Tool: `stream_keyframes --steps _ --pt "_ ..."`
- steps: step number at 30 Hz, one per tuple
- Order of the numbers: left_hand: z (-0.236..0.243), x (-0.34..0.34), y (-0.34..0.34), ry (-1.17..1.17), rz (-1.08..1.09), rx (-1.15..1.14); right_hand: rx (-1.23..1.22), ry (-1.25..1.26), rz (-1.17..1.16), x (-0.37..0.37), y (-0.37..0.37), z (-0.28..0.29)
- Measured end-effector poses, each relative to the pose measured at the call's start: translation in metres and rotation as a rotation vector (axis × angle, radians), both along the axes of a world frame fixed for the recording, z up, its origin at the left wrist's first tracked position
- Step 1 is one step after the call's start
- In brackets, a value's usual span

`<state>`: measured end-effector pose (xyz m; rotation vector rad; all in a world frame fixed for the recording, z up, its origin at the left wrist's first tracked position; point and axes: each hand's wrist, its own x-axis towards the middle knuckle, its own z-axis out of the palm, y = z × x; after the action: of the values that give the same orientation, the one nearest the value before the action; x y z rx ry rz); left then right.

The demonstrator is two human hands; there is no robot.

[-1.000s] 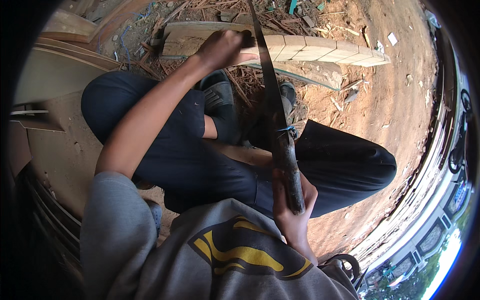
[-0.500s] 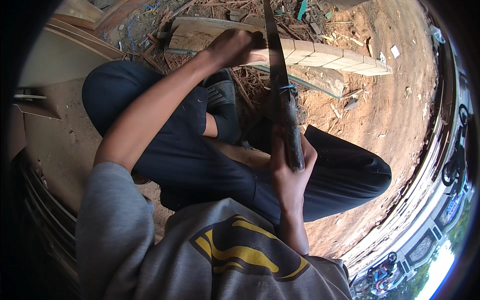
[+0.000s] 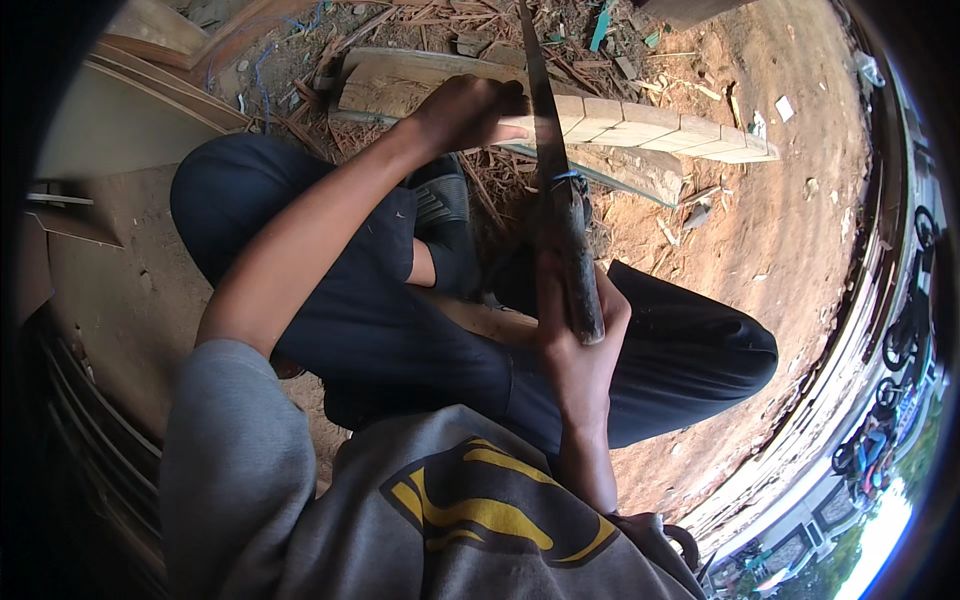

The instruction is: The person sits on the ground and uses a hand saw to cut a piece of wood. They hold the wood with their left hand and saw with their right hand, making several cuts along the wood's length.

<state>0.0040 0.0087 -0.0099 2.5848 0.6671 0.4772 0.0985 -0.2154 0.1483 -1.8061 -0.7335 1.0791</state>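
My left hand (image 3: 470,112) is closed on a pale wooden plank (image 3: 690,140) with dark lines marked across it, just left of a hand saw. The saw's long dark blade (image 3: 545,110) lies across the plank beside my fingers. My right hand (image 3: 575,325) is wrapped round the saw's worn dark handle (image 3: 578,250), which has a blue binding at the blade end. The plank rests on or over a weathered board (image 3: 365,80); the exact contact is hidden.
My crossed legs (image 3: 680,360) are below the plank. Loose boards (image 3: 140,90) lie at upper left, wood scraps (image 3: 470,20) around the work on dirt ground (image 3: 760,250). At the far right are parked motorbikes (image 3: 910,320) and a person (image 3: 870,450) on one.
My right hand and the saw have pushed away from my body since a second ago. My left hand stays at the plank. The rider at far right has moved along.
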Motion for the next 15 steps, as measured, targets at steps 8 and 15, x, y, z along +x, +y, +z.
stream_keyframes --steps 8,15 --pt "-0.007 -0.001 0.001 0.130 0.047 -0.010 0.030 -0.050 0.025 0.003 -0.005 -0.018" --pt "0.008 -0.002 -0.007 0.147 0.068 0.036 0.047 -0.068 0.022 0.000 -0.039 0.003"
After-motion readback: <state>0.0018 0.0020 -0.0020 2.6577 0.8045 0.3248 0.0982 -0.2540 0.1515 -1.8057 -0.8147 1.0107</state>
